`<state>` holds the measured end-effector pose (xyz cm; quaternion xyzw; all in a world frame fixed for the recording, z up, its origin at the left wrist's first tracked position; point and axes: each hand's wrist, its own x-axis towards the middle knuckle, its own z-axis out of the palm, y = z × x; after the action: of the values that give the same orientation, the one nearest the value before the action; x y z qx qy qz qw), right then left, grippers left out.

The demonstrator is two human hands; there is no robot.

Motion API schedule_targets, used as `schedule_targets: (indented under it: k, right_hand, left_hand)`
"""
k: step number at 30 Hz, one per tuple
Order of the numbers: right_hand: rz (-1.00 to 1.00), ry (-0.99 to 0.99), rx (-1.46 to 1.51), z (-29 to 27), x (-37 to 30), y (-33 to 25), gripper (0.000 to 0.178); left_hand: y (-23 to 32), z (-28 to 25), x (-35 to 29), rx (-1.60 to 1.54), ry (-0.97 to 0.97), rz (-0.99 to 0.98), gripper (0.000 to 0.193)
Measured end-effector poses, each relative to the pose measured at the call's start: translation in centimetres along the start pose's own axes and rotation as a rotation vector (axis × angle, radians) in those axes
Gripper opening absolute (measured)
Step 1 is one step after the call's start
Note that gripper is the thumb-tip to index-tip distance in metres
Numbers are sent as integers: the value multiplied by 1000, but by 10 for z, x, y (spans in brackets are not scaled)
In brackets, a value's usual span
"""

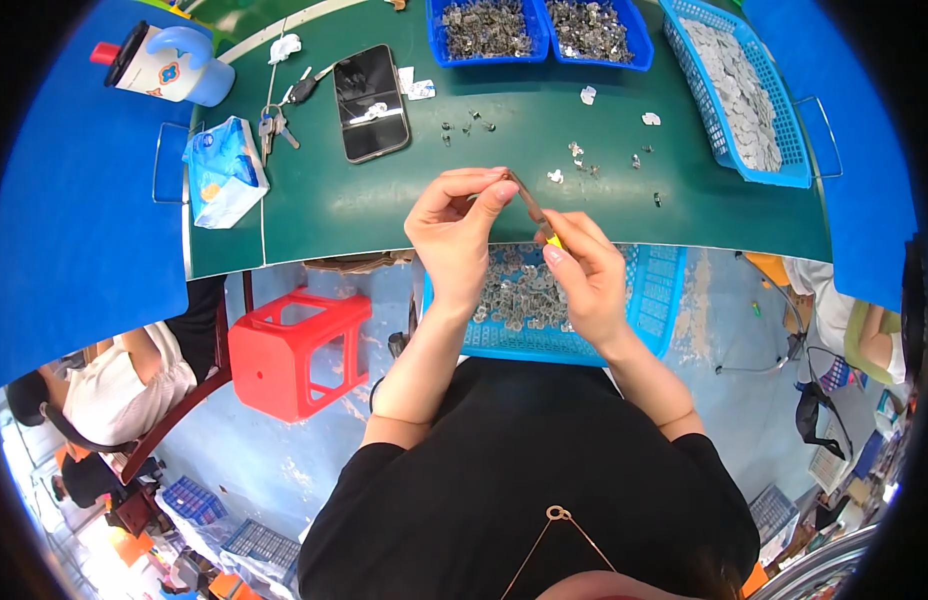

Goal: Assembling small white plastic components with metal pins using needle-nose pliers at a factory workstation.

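My right hand (592, 270) grips a slim brownish tool (530, 208), which looks like tweezers, with a bit of yellow at the grip. Its far end meets the fingertips of my left hand (456, 225). That hand's thumb and forefinger are pinched together, and whatever small piece is between them is too tiny to make out. Both hands are held over the near edge of the green table (314, 210). Below them, at my lap, a blue basket (662, 300) holds many small clear or silvery pieces (514, 300).
Two blue bins (489, 62) of small metal parts and a blue basket (719, 140) of flat grey pieces stand at the back. Small clips (469, 128) lie scattered. Leftward are a phone (372, 105), keys (276, 130), tissues (224, 175), a tumbler (169, 62) and a red stool (284, 360). People sit on both sides.
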<state>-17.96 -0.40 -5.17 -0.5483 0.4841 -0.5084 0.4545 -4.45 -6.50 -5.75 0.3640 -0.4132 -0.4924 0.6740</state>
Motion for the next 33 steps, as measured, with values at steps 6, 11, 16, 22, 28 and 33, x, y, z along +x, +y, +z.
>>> schedule_targets:
  k: [6, 11, 16, 22, 28, 33]
  right_hand:
    - [0, -1, -47, -5, -3, -6, 35]
    - [-2, 14, -56, -6, -3, -8, 33]
    - [35, -11, -41, -9, -3, -9, 33]
    - [30, -15, -96, -9, -4, -11, 32]
    - [3, -2, -124, -9, -5, -8, 31]
    - [-16, 25, -98, -6, -7, -12, 32]
  left_hand:
    - [10, 3, -3, 73, -16, 29, 13]
    - [13, 2, -5, 137, -18, 10, 14]
    - [17, 3, -5, 153, -25, 0, 14]
    - [22, 0, -4, 223, -48, 31, 13]
    - [22, 0, -4, 235, -62, 9, 13]
    - [13, 4, -7, 130, -45, 42, 13]
